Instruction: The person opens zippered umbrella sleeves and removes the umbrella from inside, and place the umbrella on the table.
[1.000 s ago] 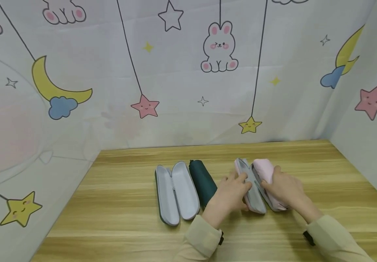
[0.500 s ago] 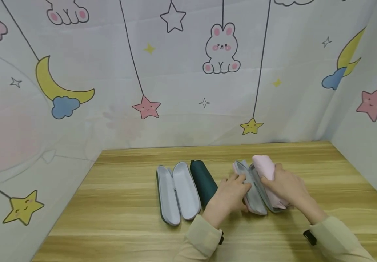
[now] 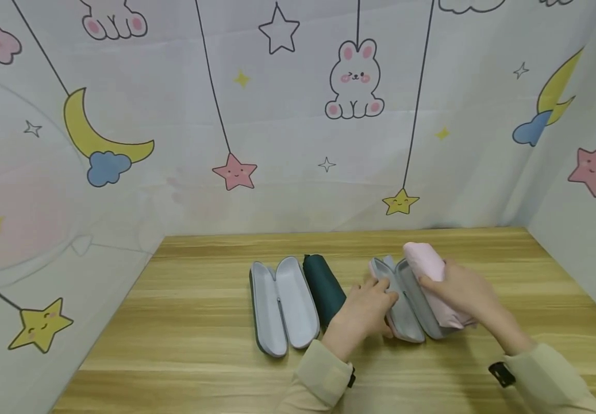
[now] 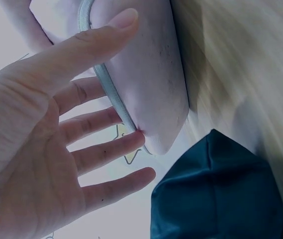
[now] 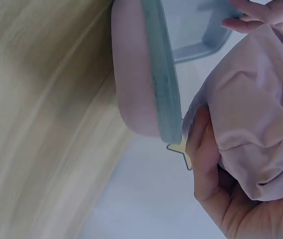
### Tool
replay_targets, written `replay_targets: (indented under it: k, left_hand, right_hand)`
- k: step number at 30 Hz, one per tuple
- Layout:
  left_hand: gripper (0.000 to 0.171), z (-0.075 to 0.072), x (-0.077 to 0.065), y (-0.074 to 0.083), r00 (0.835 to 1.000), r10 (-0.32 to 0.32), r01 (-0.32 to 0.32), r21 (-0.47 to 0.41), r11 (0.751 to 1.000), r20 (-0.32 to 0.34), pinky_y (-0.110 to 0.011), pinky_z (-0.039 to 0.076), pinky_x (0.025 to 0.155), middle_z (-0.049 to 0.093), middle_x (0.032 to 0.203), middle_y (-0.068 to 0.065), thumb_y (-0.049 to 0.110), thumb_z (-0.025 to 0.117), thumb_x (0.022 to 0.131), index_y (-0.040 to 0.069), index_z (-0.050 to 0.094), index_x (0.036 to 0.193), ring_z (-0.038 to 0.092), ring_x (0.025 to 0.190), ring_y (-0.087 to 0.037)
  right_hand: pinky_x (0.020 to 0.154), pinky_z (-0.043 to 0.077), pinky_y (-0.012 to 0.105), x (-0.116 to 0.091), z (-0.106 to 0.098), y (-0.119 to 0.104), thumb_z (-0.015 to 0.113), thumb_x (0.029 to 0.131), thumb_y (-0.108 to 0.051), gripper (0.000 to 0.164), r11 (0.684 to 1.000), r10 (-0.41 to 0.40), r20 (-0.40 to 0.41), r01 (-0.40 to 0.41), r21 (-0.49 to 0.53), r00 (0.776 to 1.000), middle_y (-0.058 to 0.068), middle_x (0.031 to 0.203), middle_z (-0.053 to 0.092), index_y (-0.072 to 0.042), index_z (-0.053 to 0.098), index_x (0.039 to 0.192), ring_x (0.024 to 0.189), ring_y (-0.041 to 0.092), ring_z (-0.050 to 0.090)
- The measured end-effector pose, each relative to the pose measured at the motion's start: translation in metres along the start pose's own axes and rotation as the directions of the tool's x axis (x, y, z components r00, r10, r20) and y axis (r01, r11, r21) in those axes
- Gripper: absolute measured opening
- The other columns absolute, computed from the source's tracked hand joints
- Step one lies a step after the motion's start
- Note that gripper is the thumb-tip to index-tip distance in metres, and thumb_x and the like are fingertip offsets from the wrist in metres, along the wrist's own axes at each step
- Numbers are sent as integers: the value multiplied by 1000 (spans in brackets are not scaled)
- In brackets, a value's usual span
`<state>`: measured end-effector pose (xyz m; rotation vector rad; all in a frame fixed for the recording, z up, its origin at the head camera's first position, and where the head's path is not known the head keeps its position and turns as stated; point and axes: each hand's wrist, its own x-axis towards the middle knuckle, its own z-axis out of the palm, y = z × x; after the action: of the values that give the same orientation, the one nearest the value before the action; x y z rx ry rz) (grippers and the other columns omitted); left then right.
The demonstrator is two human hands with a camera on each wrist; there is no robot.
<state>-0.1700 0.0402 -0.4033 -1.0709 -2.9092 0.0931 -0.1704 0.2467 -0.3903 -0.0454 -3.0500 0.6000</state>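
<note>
Pink bundle (image 3: 434,282) has lifted slightly since a second ago, right hand (image 3: 463,293) curled around it over the open pink case (image 3: 401,299), mid-table toward the right edge. Left hand (image 3: 365,307) spread flat, fingers straight against the case's left half.

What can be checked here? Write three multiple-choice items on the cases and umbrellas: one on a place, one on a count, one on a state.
1. Where does the green umbrella lie?
A. Between the two open cases
B. Inside the left case
C. At the table's right edge

2. How many open cases are on the table?
A. One
B. Two
C. Three

3. What is the right hand doing?
A. Resting flat on the table
B. Gripping the pink umbrella
C. Holding the green umbrella

Answers: 1 A, it lies beside the left case, with the pink case further right. 2 B, both show grey linings. 3 B, its fingers curl round the pink cloth, while the left hand steadies the pink case.
</note>
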Motion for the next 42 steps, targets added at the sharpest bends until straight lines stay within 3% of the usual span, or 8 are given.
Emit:
replay_targets:
  k: [5, 16, 25, 42]
  left_hand:
    - [58, -1, 0, -1, 1000, -1, 1, 2, 1000, 3, -39, 46, 99, 53, 129, 8, 47, 82, 71, 32, 61, 123, 48, 125, -14]
    - [58, -1, 0, -3, 1000, 10, -10, 7, 1000, -6, -38, 47, 96, 53, 126, 7, 47, 82, 71, 31, 62, 122, 48, 122, -14]
    - [58, 0, -2, -5, 1000, 14, -14, 0, 1000, 0, -38, 48, 95, 54, 128, 7, 48, 82, 70, 31, 62, 122, 48, 121, -14]
    - [57, -2, -3, -8, 1000, 13, -13, -8, 1000, 13, -37, 48, 97, 53, 127, 9, 47, 82, 70, 31, 62, 122, 49, 121, -13]
  right_hand:
    - [46, 41, 32, -1, -7, 3, 55, 88, -53, 69, 1000, -13, -20, 13, -2, 1000, 16, 76, 61, 13, 52, 107, 59, 21, 56]
    - [47, 43, 32, 0, -18, 15, 53, 89, -55, 76, 1000, 2, -12, -2, -14, 1000, 20, 79, 61, 17, 48, 113, 61, 22, 57]
    - [49, 41, 32, 1, -19, 30, 51, 90, -56, 80, 999, 7, 3, -7, -31, 1000, 21, 84, 62, 18, 44, 120, 64, 23, 56]
    - [49, 40, 32, 5, -16, 47, 51, 91, -55, 75, 999, 20, -10, -21, -36, 1000, 19, 83, 63, 15, 46, 119, 65, 23, 56]
